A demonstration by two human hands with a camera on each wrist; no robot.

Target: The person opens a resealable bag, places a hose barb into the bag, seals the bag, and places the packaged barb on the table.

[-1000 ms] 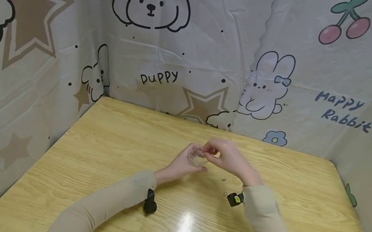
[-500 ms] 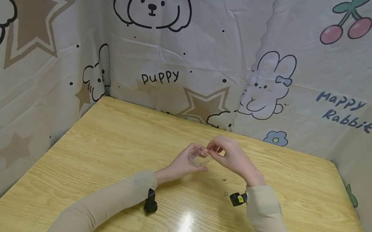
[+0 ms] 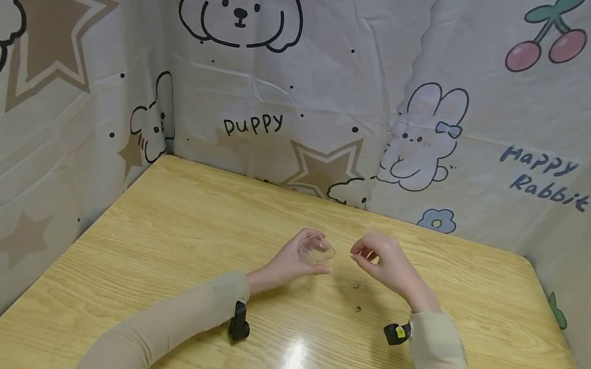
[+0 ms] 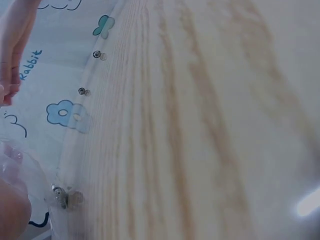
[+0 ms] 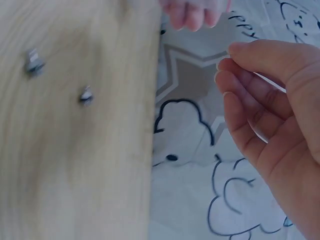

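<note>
My left hand (image 3: 287,267) holds a clear plastic cup (image 3: 317,252), fingers and thumb curved round its sides and its mouth tilted toward the right. Through the cup wall (image 4: 37,162) in the left wrist view, a shiny metal piece (image 4: 60,196) shows low down. To the right of the cup and apart from it is my right hand (image 3: 389,265), raised over the table. Its fingers bend loosely with the thumb near the index fingertip, and nothing shows between them. Below lie two small metal pieces, screw-like and blurred: a farther one (image 5: 86,95) and a nearer one (image 5: 34,64).
The wooden table (image 3: 194,219) reaches back to a printed cloth (image 3: 313,82) that rises behind it and at both sides. A black wrist camera (image 3: 239,323) sits on the left sleeve, another camera (image 3: 396,334) on the right.
My right hand has drawn away from the cup's mouth, to the right and slightly down. The left hand and the cup stay in place; the two metal pieces have not moved.
</note>
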